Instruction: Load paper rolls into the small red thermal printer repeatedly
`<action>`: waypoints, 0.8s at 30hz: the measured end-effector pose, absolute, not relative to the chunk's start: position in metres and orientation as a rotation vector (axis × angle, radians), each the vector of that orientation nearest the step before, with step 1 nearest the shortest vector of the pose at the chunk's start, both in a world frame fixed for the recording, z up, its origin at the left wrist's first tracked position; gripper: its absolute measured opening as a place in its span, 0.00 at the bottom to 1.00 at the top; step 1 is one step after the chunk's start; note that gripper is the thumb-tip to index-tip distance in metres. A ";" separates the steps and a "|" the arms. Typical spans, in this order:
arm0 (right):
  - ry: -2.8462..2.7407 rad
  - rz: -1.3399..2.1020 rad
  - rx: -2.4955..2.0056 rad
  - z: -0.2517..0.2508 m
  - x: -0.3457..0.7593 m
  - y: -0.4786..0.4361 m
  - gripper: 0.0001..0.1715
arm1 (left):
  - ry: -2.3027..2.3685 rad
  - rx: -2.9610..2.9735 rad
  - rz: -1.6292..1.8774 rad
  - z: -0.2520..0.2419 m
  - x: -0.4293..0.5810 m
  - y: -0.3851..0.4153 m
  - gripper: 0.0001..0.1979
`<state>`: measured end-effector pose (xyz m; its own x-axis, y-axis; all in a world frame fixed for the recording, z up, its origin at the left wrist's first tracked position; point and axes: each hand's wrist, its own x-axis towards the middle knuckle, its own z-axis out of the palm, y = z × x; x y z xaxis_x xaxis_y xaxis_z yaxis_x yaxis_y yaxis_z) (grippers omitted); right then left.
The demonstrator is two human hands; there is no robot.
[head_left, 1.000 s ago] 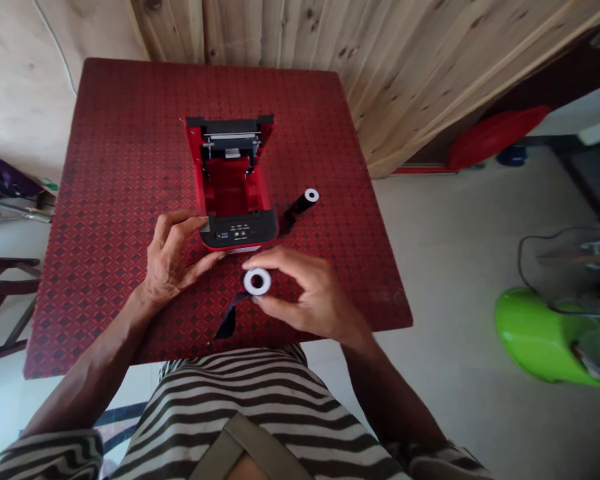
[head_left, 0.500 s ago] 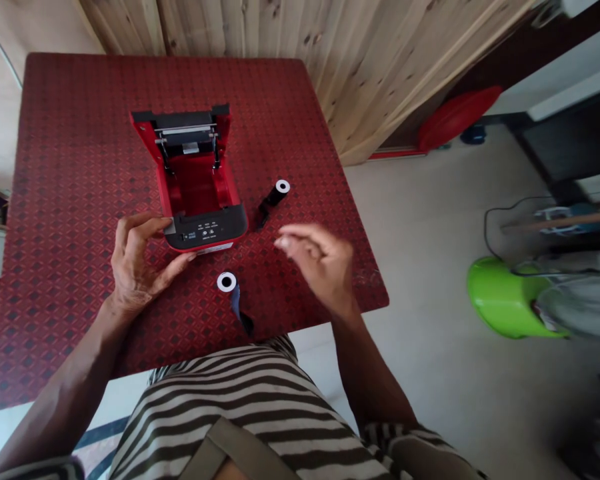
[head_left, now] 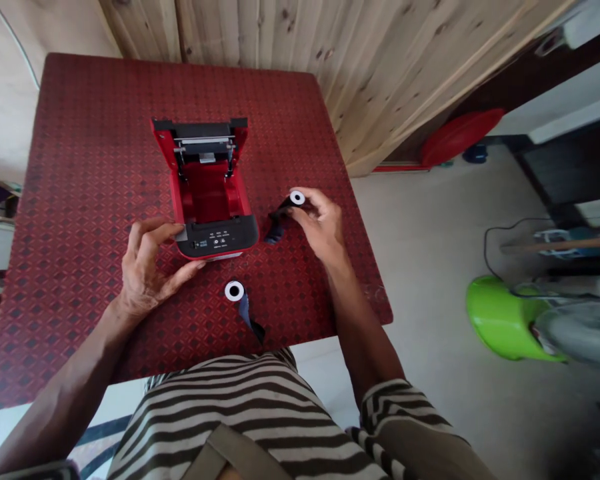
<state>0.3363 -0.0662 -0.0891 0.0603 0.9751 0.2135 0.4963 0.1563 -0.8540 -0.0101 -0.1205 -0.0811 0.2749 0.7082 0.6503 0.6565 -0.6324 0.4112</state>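
A small red and black receipt printer (head_left: 217, 241) sits on the table with its lid (head_left: 206, 141) raised. The red paper bay (head_left: 207, 193) inside holds nothing that I can see. My left hand (head_left: 150, 263) grips the printer's front left corner, fingers on top and thumb low along the front edge. To the printer's right, my right hand (head_left: 323, 223) has thumb and fingers closed around a small paper roll (head_left: 297, 197), its white end facing up. A dark loose tail (head_left: 275, 228) trails from it towards the printer. A second paper roll (head_left: 234, 291) stands nearer me, its dark strip unrolled.
The table (head_left: 95, 133) has a red patterned cover and meets a wooden plank wall (head_left: 260, 33) at the back. On the floor to the right are a bright green plastic tub (head_left: 495, 320), a cable and a red round object (head_left: 463, 137).
My right hand has moved up and away from me to the far paper roll and closed on it. My left hand stays on the printer. The view has shifted slightly.
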 end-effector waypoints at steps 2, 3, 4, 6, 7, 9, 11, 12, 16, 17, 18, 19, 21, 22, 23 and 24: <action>-1.608 0.678 -1.363 -0.057 0.335 -0.077 0.18 | 1.290 2.473 1.313 -0.080 -0.009 -0.122 0.34; -1.661 0.682 -1.310 -0.038 0.332 -0.082 0.18 | 1.283 2.477 1.315 -0.080 -0.008 -0.122 0.34; -1.750 0.672 -1.270 -0.018 0.326 -0.085 0.19 | 1.281 2.477 1.313 -0.079 -0.008 -0.123 0.34; -1.944 0.595 -1.183 0.016 0.308 -0.086 0.19 | 1.293 2.457 1.302 -0.079 -0.007 -0.124 0.33; -2.049 0.552 -1.128 0.027 0.296 -0.083 0.18 | 1.306 2.440 1.295 -0.080 -0.007 -0.125 0.33; -2.265 0.517 -1.055 0.037 0.268 -0.074 0.20 | 1.329 2.409 1.278 -0.082 -0.007 -0.126 0.31; -2.453 0.510 -1.073 0.033 0.241 -0.061 0.23 | 1.336 2.406 1.270 -0.086 -0.008 -0.127 0.30; -2.529 0.500 -1.115 0.029 0.229 -0.055 0.24 | 1.341 2.411 1.261 -0.088 -0.008 -0.127 0.30; -2.719 0.396 -1.317 0.015 0.204 -0.038 0.19 | 1.346 2.427 1.263 -0.093 -0.007 -0.126 0.32; -2.743 0.375 -1.361 0.015 0.201 -0.036 0.18 | 1.338 2.428 1.272 -0.094 -0.007 -0.126 0.32; -2.764 0.365 -1.399 0.017 0.200 -0.034 0.17 | 1.325 2.430 1.277 -0.094 -0.007 -0.126 0.32; -2.781 0.364 -1.428 0.019 0.199 -0.033 0.16 | 1.316 2.428 1.279 -0.094 -0.007 -0.126 0.33; -2.815 0.373 -1.447 0.024 0.199 -0.032 0.15 | 1.305 2.421 1.269 -0.093 -0.007 -0.127 0.33; -2.824 0.374 -1.441 0.025 0.199 -0.032 0.14 | 1.308 2.415 1.260 -0.093 -0.007 -0.127 0.33; -2.826 0.368 -1.430 0.026 0.199 -0.032 0.14 | 1.313 2.409 1.250 -0.093 -0.007 -0.127 0.33; -2.821 0.359 -1.416 0.026 0.199 -0.032 0.14 | 1.317 2.405 1.243 -0.093 -0.007 -0.127 0.33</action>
<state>0.1989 -0.0323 0.0256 -0.6021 0.7875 -0.1315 0.7954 0.5772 -0.1849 -0.0068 -0.1273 -0.0925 0.2793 0.7498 0.5998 0.6416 -0.6105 0.4643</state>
